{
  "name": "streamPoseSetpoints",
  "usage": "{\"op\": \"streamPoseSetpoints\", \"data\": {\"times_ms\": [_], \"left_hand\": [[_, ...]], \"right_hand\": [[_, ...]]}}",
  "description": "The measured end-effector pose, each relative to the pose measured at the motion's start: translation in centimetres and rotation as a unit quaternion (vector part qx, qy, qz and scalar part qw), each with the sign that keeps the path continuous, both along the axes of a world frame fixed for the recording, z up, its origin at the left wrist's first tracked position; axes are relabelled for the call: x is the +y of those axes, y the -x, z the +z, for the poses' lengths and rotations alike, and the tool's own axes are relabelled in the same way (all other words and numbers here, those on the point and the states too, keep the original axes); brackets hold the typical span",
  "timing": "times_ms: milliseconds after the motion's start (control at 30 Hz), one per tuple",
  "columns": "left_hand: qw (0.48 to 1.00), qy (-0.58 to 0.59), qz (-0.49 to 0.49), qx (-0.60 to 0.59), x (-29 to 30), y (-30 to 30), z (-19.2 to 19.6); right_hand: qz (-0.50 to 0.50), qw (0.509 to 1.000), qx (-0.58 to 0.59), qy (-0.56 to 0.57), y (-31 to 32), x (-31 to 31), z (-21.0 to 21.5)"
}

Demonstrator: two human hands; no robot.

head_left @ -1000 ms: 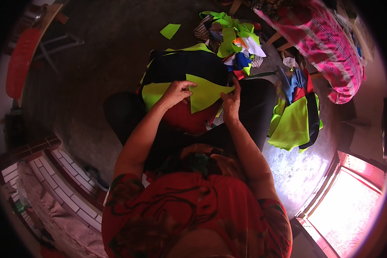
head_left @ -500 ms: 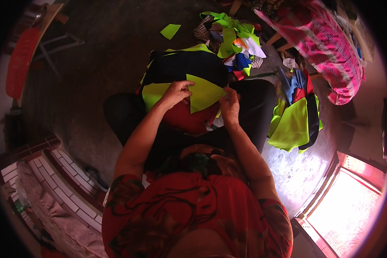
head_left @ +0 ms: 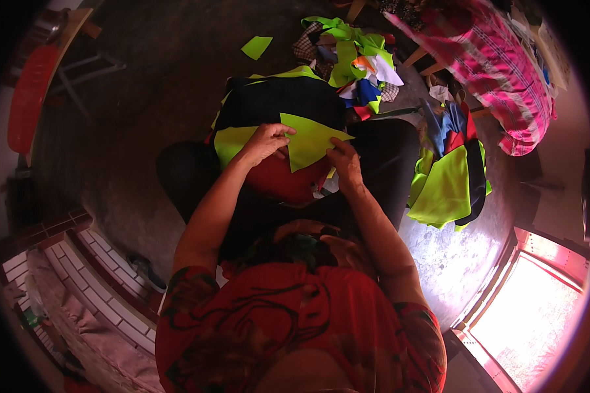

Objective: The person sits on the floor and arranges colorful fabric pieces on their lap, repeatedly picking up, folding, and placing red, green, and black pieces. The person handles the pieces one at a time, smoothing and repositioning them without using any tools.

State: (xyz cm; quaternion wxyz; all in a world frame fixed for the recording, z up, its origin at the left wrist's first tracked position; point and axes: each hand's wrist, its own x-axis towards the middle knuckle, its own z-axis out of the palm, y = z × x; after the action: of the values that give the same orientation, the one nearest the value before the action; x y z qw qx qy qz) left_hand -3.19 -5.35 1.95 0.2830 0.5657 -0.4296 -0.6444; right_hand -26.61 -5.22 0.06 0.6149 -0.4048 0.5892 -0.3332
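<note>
Now we hold yellow-green cloth piece (head_left: 308,141) at frame centre, over dark cloth stack (head_left: 278,101) on lap. Left hand (head_left: 265,141) fingers pinch its left edge; right hand (head_left: 344,160) fingers clamp lower right edge. Likely positioning step; next needs edges aligned flat.

Both hands, left hand (head_left: 267,141) and right hand (head_left: 345,162), pinch a lime-green fabric piece (head_left: 311,139) over dark cloth (head_left: 278,101) on the lap

Short-sleeved red top (head_left: 295,327) with dark swirling pattern, bare forearms, dark trousers (head_left: 190,170), possibly a greenish patch at the neckline, dim light.
</note>
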Motion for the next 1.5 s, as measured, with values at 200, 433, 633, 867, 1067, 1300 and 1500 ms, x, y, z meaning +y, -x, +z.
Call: {"op": "streamPoseSetpoints", "data": {"times_ms": [200, 433, 633, 867, 1067, 1300, 1500], "left_hand": [[1.0, -0.002, -0.001, -0.005, 0.0, 0.1, 0.3], [1.0, 0.0, -0.011, -0.006, 0.1, 0.0, 0.5], [1.0, -0.005, -0.017, 0.0, 0.0, 0.1, 0.5], [0.999, -0.024, -0.031, 0.013, 0.0, 0.0, 0.6], [0.999, -0.02, -0.032, 0.011, 0.1, -0.1, 0.6], [0.999, -0.001, -0.031, 0.011, 0.2, -0.3, 0.0], [0.999, 0.009, -0.042, -0.012, 0.3, 0.0, -0.1]], "right_hand": [[0.016, 0.993, 0.096, 0.061, -0.4, 0.3, 0.4], [0.047, 0.968, 0.193, 0.155, -0.2, 0.1, -2.4], [0.033, 0.96, 0.224, 0.164, -0.1, 0.0, -2.3], [0.03, 0.952, 0.243, 0.182, -0.7, -0.3, -0.1], [0.019, 0.975, 0.167, 0.143, -0.8, -0.4, -1.1], [0.047, 0.9, 0.312, 0.301, -1.0, -0.4, -0.6], [0.235, 0.843, 0.356, 0.327, -2.2, 0.7, -1.8]]}}
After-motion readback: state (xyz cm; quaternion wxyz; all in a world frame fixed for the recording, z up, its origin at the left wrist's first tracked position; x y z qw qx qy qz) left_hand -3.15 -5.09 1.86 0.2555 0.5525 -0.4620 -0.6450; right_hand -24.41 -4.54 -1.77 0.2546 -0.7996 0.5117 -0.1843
